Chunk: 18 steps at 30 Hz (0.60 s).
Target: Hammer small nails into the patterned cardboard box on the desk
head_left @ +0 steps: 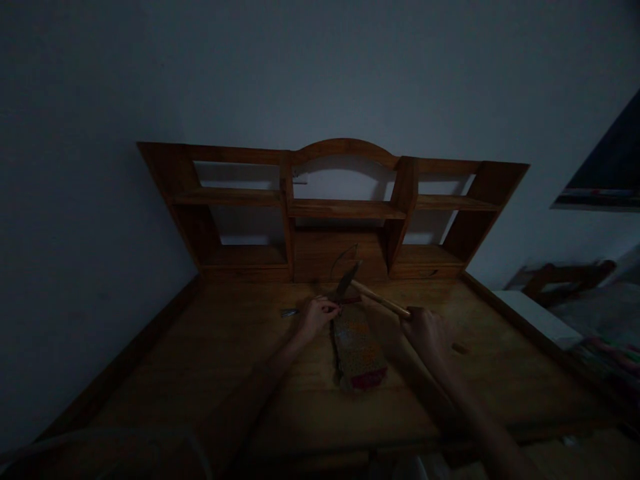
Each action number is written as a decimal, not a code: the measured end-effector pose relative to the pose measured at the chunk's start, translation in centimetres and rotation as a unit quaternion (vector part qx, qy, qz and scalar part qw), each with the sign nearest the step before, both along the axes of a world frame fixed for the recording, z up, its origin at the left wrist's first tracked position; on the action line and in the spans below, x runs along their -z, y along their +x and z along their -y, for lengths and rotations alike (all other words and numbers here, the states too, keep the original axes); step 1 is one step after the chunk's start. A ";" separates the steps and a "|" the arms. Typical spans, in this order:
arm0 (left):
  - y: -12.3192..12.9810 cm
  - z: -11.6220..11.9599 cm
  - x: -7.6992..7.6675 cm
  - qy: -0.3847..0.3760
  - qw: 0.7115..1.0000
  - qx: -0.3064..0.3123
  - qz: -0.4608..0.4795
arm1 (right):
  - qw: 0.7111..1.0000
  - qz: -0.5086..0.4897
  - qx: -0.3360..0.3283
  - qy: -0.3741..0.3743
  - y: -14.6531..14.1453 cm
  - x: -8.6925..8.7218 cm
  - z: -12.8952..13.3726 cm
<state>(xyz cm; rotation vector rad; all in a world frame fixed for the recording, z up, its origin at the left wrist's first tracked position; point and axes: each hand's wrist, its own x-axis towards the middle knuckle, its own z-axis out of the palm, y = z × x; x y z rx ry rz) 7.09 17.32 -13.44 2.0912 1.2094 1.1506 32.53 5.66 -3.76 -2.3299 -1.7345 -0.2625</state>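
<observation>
The scene is dim. My right hand (425, 330) is wrapped round the wooden handle of a hammer (383, 298), whose dark, tapering head lies across the handle's far end. My left hand (317, 313) is pinched at the far end of a worn, speckled block (359, 343) that looks like a brick with a red near end. What the left fingertips hold is too small and dark to make out. The hammer's head is just above and beyond these fingertips. A dark reddish strip (353, 300) lies by the block's far end. Left of my left hand lies a small shiny metal piece (289, 312).
The wooden desk (200, 373) has raised side edges and a shelf unit (345, 210) along its back. A thin bent wire or cord (345, 253) rises before the middle compartment. A small dark oval (460, 348) marks the desktop at right. A wooden chair (565, 275) stands beyond the right edge.
</observation>
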 end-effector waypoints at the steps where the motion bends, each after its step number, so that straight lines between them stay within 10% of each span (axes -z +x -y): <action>1: 0.0 0.0 0.1 -0.005 1.000 0.001 0.001 | 1.000 -0.005 0.006 0.011 0.1 -0.2 0.0; 18: -1.7 1.8 -3.2 0.122 0.983 0.060 -0.127 | 0.996 -0.051 0.068 0.011 2.8 1.1 -0.1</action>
